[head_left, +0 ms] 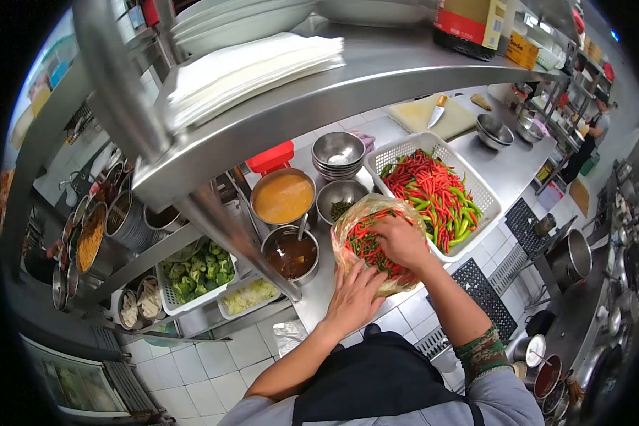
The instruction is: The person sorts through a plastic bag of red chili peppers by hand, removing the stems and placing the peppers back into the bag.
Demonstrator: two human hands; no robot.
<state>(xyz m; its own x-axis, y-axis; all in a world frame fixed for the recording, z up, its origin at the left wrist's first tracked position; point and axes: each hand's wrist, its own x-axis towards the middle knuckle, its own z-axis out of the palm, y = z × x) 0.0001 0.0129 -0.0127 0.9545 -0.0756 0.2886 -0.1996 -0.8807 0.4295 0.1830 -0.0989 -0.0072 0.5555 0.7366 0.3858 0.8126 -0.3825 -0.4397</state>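
A clear plastic bag [348, 226] full of thin red and green chili peppers [364, 240] sits open on the steel counter in front of me. My right hand [402, 243] reaches into its mouth from the right, fingers curled down among the chilies with the tips partly hidden. Lying over the bag's near side is my left hand [355, 297], its fingers stretched out and touching the bag and chilies. Just beyond, a white plastic basket [491, 193] holds more red and green chilies, close to my right hand.
Left of the bag stand a pot of orange liquid [284, 199], a pot of brown sauce [290, 254] and stacked steel bowls [337, 150]. A knife [438, 111] lies on a cutting board [422, 116]. A steel shelf [376, 74] crosses overhead. Another person [595, 135] stands far right.
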